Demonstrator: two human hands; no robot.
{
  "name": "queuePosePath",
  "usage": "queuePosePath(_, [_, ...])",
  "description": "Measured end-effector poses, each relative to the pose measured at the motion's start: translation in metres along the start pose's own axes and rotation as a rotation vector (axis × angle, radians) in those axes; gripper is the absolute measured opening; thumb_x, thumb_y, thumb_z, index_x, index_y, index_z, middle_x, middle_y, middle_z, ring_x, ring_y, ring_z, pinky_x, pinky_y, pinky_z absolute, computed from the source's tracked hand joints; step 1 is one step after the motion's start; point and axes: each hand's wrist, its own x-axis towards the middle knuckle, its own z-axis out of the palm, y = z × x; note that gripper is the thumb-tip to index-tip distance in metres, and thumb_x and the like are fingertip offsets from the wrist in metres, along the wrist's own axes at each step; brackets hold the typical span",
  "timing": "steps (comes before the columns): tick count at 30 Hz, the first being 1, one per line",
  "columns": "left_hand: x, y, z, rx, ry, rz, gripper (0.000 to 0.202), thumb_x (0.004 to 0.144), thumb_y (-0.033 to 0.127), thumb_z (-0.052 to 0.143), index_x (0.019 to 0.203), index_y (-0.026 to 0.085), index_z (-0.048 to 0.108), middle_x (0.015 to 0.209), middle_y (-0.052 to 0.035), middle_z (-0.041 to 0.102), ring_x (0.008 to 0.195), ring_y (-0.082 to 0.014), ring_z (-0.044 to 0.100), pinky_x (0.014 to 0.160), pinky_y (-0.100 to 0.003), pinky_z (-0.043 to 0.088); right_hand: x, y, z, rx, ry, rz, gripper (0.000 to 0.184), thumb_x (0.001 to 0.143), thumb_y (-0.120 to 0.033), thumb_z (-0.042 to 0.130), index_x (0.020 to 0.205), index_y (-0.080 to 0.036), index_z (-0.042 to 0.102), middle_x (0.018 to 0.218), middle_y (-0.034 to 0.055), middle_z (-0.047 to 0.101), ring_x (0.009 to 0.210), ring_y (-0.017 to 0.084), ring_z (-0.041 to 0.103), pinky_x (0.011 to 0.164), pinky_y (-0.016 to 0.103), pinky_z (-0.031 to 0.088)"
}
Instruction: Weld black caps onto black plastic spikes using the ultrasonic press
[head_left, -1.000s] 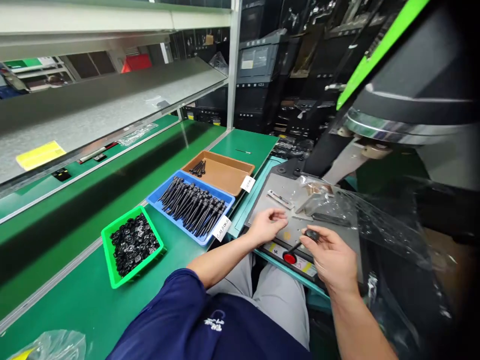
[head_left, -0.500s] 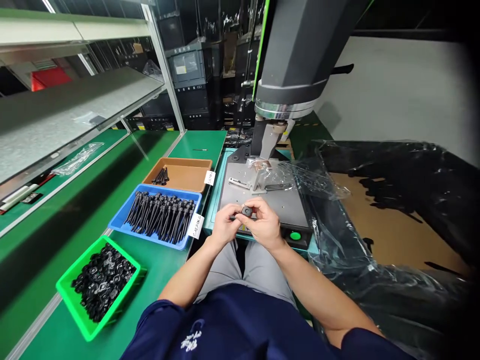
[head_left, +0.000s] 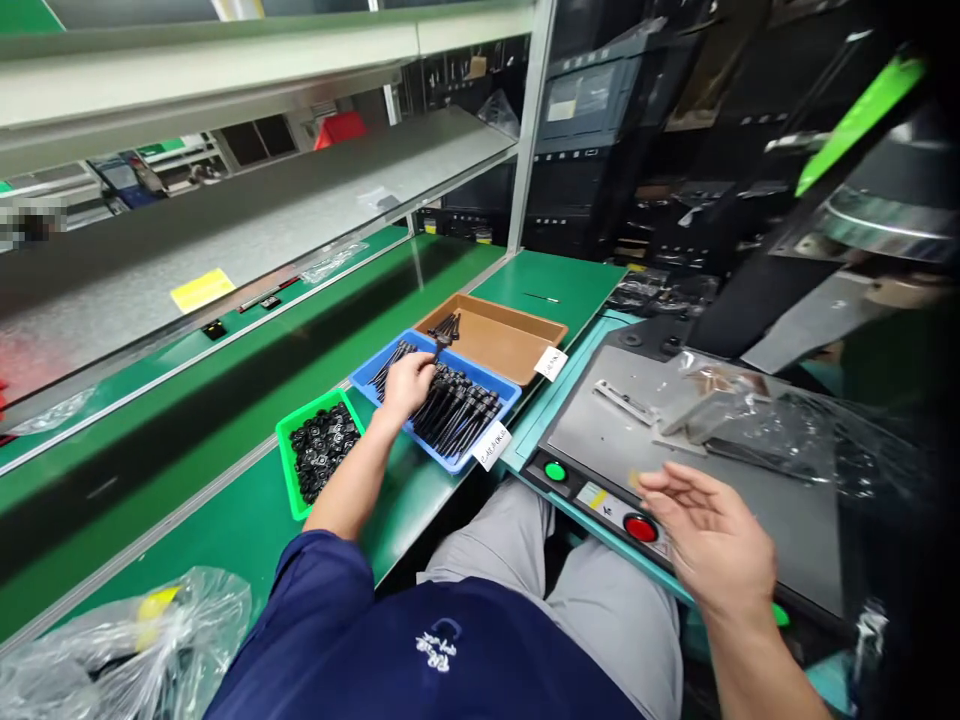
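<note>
beside green bin, your left hand is touching black pins in blue tray, grip unclear; right hand hovering, fingers splayed, near red button.

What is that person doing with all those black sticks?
A person sits at a green workbench. Their left hand is in the blue tray, fingers curled over the long black bolts; whether it grips one is unclear. Their right hand is open and empty, held over the machine's panel beside the red button. A green tray of small black parts sits nearby.
</note>
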Motion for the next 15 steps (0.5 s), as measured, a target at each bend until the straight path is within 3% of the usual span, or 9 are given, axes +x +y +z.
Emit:
queuePosePath(3, [0.028,-0.057,-0.016,0.271,-0.091,-0.267,0.025,0.086,0.020,0.053,0.103,0.017,0.072,0.106,-0.0078,0.072,0.101,-0.0216,0.064,0.092,-0.030,0.047,-0.003,0.001,-0.004,-0.011,0.031,0.064,0.045,0.061,-0.039,0.086,0.097,-0.020,0.066,0.081,0.0067,0.069,0.074,0.018,0.067,0.069,0.031,0.057])
queuePosePath(6, [0.048,-0.095,-0.017,0.381,-0.177,-0.415,0.024,0.084,0.020,0.057,0.101,0.016,0.072,0.106,-0.0095,0.072,0.101,-0.0227,0.065,0.089,-0.029,0.047,-0.004,0.000,-0.005,-0.030,0.044,0.102,0.048,0.059,-0.043,0.086,0.097,-0.020,0.066,0.080,0.0065,0.069,0.069,0.018,0.066,0.067,0.030,0.057])
queuePosePath(10, [0.066,-0.120,-0.005,0.417,-0.212,-0.460,0.023,0.083,0.020,0.060,0.101,0.017,0.073,0.106,-0.0116,0.072,0.100,-0.0237,0.065,0.086,-0.030,0.048,-0.004,0.000,-0.007,-0.074,0.064,0.120,0.054,0.057,-0.049,0.086,0.097,-0.020,0.065,0.080,0.0066,0.069,0.067,0.017,0.066,0.064,0.028,0.058])
queuePosePath(15, [0.079,-0.134,0.012,0.467,-0.239,-0.479,0.022,0.083,0.019,0.060,0.100,0.016,0.073,0.108,-0.0149,0.071,0.103,-0.0260,0.065,0.087,-0.033,0.049,-0.011,0.013,-0.021,-0.186,0.094,0.178,0.053,0.056,-0.055,0.084,0.094,-0.021,0.068,0.081,0.0079,0.070,0.070,0.021,0.068,0.066,0.029,0.060])
